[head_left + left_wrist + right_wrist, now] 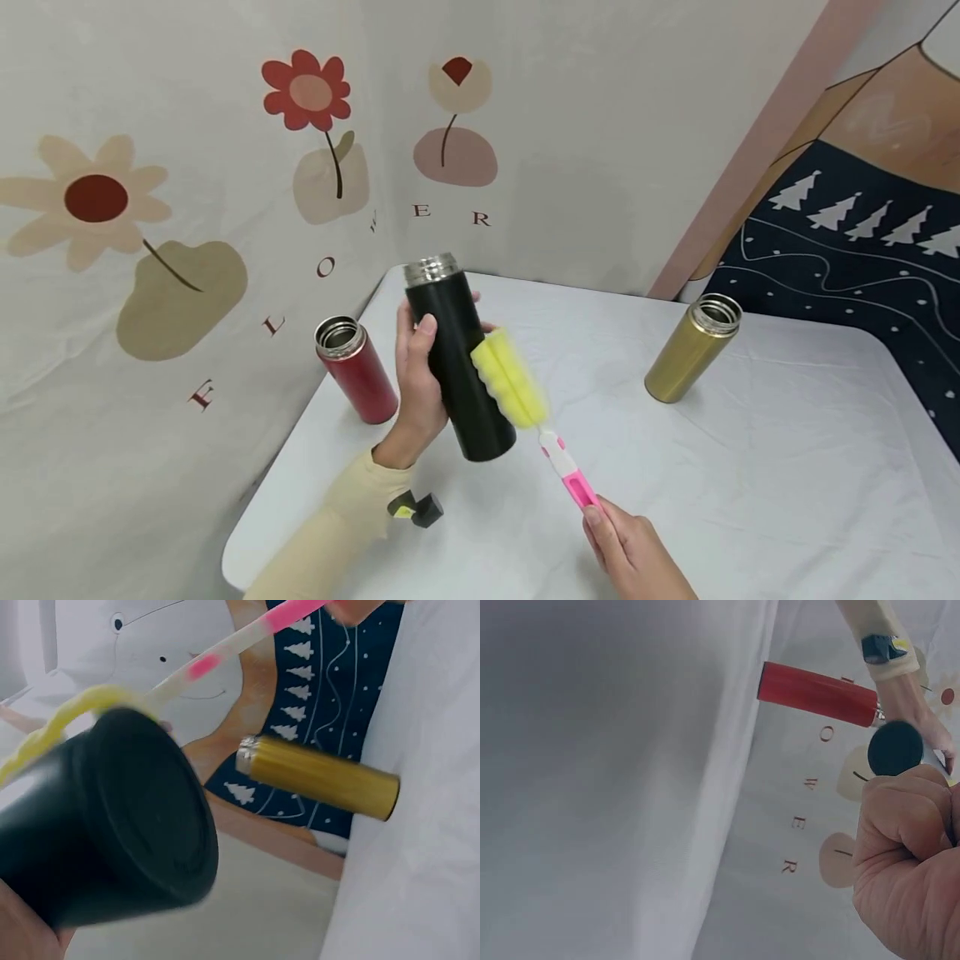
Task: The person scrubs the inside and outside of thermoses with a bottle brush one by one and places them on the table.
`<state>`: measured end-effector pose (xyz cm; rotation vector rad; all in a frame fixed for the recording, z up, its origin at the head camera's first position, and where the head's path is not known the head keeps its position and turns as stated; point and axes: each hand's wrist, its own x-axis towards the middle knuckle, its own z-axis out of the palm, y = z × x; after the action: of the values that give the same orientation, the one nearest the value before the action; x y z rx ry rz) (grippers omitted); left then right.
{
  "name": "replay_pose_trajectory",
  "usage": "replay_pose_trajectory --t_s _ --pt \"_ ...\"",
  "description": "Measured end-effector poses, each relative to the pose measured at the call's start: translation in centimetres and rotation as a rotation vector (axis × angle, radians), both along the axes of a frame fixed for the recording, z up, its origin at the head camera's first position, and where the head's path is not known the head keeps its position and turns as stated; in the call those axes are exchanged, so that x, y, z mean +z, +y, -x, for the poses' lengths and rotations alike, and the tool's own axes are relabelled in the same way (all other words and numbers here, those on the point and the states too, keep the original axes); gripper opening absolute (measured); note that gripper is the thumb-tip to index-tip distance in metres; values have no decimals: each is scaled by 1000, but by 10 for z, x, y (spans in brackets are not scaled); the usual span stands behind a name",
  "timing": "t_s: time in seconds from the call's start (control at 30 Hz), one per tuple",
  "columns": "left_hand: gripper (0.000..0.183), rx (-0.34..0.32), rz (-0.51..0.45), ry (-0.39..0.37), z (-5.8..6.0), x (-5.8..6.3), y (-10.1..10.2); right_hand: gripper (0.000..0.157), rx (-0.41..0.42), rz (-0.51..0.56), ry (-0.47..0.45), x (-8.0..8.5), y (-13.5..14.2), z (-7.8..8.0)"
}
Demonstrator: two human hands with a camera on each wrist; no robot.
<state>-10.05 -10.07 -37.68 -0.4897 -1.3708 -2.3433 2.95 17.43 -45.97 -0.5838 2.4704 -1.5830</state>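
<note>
My left hand (422,375) grips a black thermos bottle (459,367) above the table, its open steel mouth tilted up and to the left. In the left wrist view the base of the black thermos bottle (154,802) faces the camera. My right hand (633,546) holds a bottle brush by its pink and white handle (581,487). The brush's yellow sponge head (512,379) lies alongside the black bottle's right side, outside it. Curled fingers of my right hand (911,847) fill the lower right of the right wrist view, where the brush is mostly hidden.
A red bottle (358,375) without a lid stands on the white table (787,483) to the left, just behind my left wrist. On the right stands a gold bottle (690,350), also lidless. A wall cloth (585,167) with printed flowers hangs behind the table.
</note>
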Motion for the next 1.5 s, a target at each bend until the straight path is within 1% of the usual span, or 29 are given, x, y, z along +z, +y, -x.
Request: replay_pose_trajectory --t_s 0.03,0.07,0.13,0.2,0.27,0.33,0.4,0.47,0.53,0.57,0.67,0.73,0.87,0.9,0.97,1.13,1.27,1.33,1.4,1.5 --pt "50 -8 25 -14 -1 -3 2 35 -2 17 5 2 -2 3" --pt "55 -2 56 -36 -3 -6 3 36 -8 29 1 4 -5 5" --pt "70 -2 104 -68 -5 -10 6 38 -16 63 -6 8 -10 10" --pt "88 -4 149 -87 -7 -12 7 38 -20 88 -13 12 -14 15" --pt "96 -3 197 -103 -8 -12 8 38 -19 104 -13 16 -17 20" --pt "98 -28 215 -97 -9 -13 9 37 -18 115 10 20 -20 24" --pt "94 -67 225 -103 -11 -13 9 37 -30 124 24 23 -22 28" --pt "85 -102 226 -110 -13 -15 10 37 -41 138 35 25 -23 30" --pt "75 -124 218 -115 -14 -16 12 37 -45 152 36 25 -24 31" --pt "71 -123 217 -116 -15 -16 13 37 -45 156 33 25 -24 31" --pt "65 -84 200 -111 -14 -15 13 37 -40 147 23 24 -22 29" --pt "64 -44 178 -121 -13 -13 12 37 -35 132 -6 22 -20 26" --pt "60 14 84 -127 -6 -6 5 39 -27 101 -89 18 -14 20" --pt "59 25 58 -123 -4 -4 3 39 -20 93 -93 16 -12 18" --pt "56 24 2 -104 0 -1 -2 39 -6 76 -69 12 -8 14" --pt "52 32 -89 -73 6 8 -15 38 38 37 115 -1 5 8" --pt "51 77 -139 -65 10 13 -23 40 59 26 257 -10 17 4" --pt "50 106 -160 -52 12 14 -25 42 54 13 309 -12 23 2" --pt "48 132 -180 -37 14 16 -26 42 36 -9 325 -13 29 0" --pt "46 169 -207 -29 16 19 -26 41 -20 -66 337 -11 36 -3"
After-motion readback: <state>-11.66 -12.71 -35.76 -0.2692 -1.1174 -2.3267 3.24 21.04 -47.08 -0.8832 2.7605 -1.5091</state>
